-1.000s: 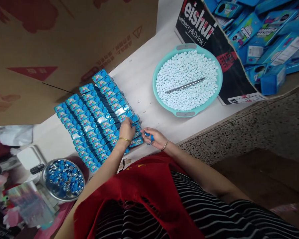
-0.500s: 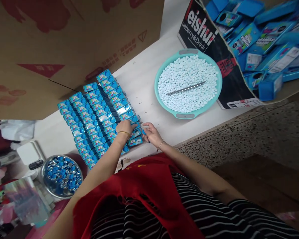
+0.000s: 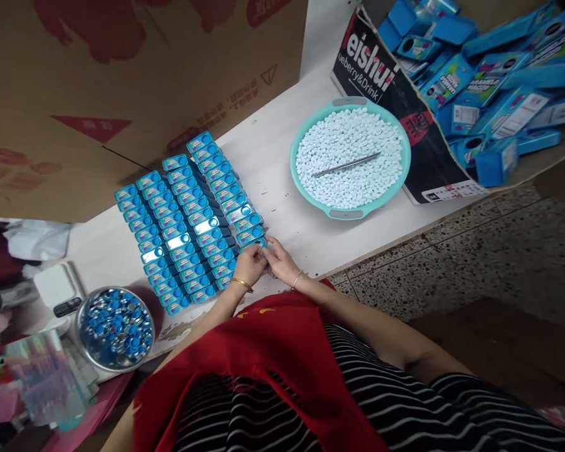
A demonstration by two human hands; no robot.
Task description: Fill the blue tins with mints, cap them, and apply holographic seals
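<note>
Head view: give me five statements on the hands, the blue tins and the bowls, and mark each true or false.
1. Both hands, the left hand and the right hand, meet at the near right corner of the rows of blue tins. True.
2. A metal rod lies on the white pellets in the teal basin. True.
3. The teal basin holds blue caps. False: the blue caps are in the round metal bowl at the lower left.
4. The blue tins are heaped in a loose pile. False: they lie in neat overlapping rows on the white table.
5. The cardboard box at the upper right holds blue packages. True.
</note>
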